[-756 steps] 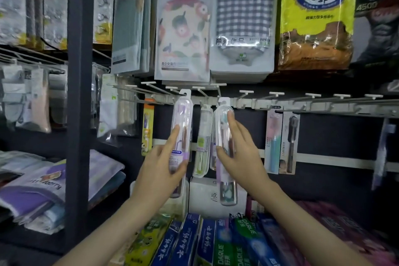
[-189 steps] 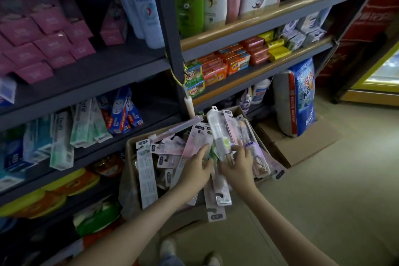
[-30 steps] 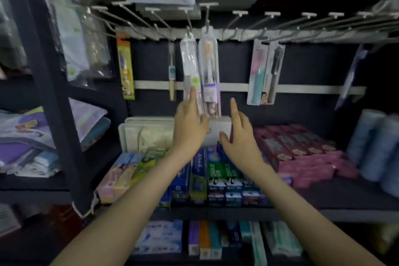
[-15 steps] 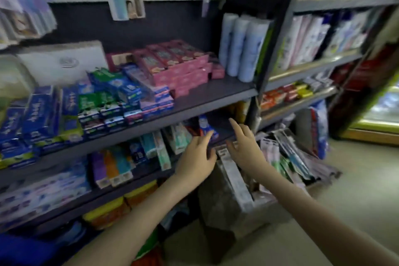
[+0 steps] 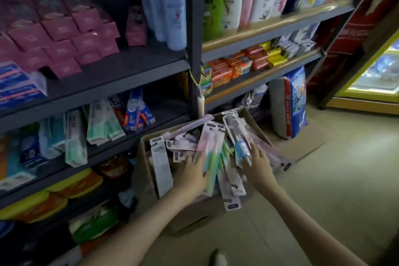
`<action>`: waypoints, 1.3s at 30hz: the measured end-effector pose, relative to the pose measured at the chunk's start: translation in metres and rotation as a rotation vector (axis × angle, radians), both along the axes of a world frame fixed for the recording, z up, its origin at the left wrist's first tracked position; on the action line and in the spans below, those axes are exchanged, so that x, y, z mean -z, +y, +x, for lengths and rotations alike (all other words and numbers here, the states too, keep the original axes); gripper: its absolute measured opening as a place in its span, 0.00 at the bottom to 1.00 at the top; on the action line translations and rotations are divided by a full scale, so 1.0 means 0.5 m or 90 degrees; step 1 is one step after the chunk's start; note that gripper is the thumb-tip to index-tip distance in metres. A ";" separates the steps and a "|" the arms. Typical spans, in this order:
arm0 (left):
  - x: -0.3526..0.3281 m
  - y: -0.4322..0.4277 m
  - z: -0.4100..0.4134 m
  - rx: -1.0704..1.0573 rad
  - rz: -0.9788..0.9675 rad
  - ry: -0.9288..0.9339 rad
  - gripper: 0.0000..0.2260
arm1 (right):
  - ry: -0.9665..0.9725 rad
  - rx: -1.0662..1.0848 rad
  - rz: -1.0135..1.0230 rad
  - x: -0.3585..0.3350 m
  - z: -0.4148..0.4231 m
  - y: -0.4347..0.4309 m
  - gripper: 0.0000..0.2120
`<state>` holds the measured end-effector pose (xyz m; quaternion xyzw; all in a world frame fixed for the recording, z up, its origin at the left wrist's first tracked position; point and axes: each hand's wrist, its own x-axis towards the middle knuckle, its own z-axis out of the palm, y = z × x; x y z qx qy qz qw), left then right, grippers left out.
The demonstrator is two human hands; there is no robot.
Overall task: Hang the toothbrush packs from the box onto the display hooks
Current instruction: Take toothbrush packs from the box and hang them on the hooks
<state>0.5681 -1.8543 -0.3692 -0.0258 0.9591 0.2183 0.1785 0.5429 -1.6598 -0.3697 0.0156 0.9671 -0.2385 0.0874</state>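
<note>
Toothbrush packs [image 5: 161, 164] heaped in box [image 5: 190, 215] | left hand [image 5: 191, 177] grips pink-green pack [image 5: 210, 149] | right hand [image 5: 259, 165] touches blue-handled pack [image 5: 240, 147], grip unclear

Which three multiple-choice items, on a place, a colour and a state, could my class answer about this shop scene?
1. Where is the box? A on the floor B on a shelf C on a counter
2. What colour is the bottle just right of the post? A black B green C orange
3. What is the box's state? A taped shut B empty C open, holding packs
Key: 1 A, it stands on the floor; 2 B, its body is bright green; 3 C, its top is open and packs stick out.
</note>
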 end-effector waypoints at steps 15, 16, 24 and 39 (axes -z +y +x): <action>0.031 0.014 -0.003 -0.130 -0.017 0.002 0.28 | 0.016 -0.118 -0.018 0.065 -0.026 -0.104 0.33; 0.026 0.008 0.003 -0.148 -0.005 0.013 0.28 | 0.000 -0.115 0.007 0.067 -0.028 -0.115 0.34; -0.019 -0.054 0.033 -0.234 -0.019 0.045 0.28 | 0.016 -0.035 0.120 0.084 -0.047 -0.196 0.38; -0.106 -0.208 0.081 -0.152 0.085 0.156 0.29 | 0.164 0.089 -0.177 0.032 0.001 -0.270 0.40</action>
